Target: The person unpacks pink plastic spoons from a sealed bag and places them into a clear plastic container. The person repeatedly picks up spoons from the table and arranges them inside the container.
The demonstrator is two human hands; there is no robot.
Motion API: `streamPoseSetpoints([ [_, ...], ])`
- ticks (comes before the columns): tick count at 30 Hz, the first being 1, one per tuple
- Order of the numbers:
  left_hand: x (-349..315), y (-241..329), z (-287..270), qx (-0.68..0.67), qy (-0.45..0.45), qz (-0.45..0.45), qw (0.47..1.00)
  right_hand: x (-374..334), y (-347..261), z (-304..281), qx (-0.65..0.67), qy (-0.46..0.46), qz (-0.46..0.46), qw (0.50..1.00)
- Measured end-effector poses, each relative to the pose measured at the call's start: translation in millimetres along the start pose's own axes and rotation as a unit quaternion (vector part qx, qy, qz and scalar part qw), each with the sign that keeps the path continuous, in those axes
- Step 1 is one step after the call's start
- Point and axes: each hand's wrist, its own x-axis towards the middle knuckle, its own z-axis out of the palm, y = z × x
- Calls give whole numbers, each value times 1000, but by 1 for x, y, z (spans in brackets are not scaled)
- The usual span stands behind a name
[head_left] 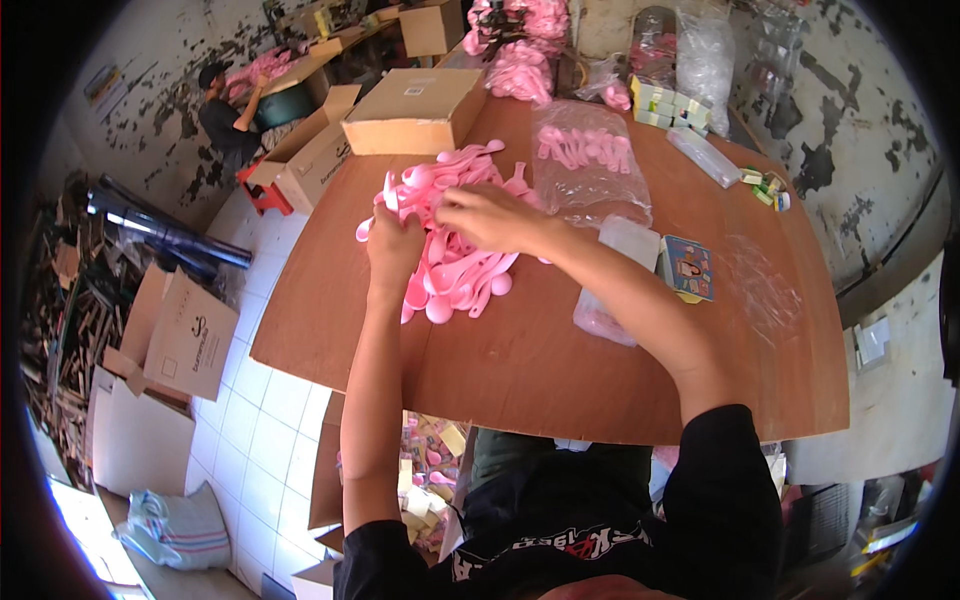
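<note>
A heap of pink plastic spoons (455, 275) lies on the brown table, under and around both my hands. At the heap's left edge, my left hand (396, 242) is closed with a pink spoon (390, 190) sticking up from its fingers. My right hand (490, 217) reaches over the heap from the right, its fingers bent together among the spoons; whatever they grip is hidden. To the right of the heap, a clear plastic bag (590, 190) lies flat, with a row of pink spoons (585, 148) on it.
A closed cardboard box (412, 110) stands behind the heap. On the right are a small blue printed box (688, 268), a clear plastic pack (610, 280) and small boxes (670, 103). An open carton (380, 480) sits below the table edge. Another person (225, 115) works at far left.
</note>
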Motion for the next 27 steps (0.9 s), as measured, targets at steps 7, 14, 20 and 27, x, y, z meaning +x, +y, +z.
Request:
streamPoseSetpoints([
  [7, -15, 4, -8, 84, -87, -47, 992, -15, -24, -26, -43, 57, -40, 997],
  [14, -87, 55, -59, 64, -83, 155, 982, -88, -33, -109, -142, -389, 328, 849],
  [20, -151, 77, -62, 30, -156, 181, 971, -91, 89, -45, -234, -142, 474, 837],
  [27, -157, 82, -53, 36, -200, 179, 963, -39, 170, 6, -144, 82, 631, 758],
])
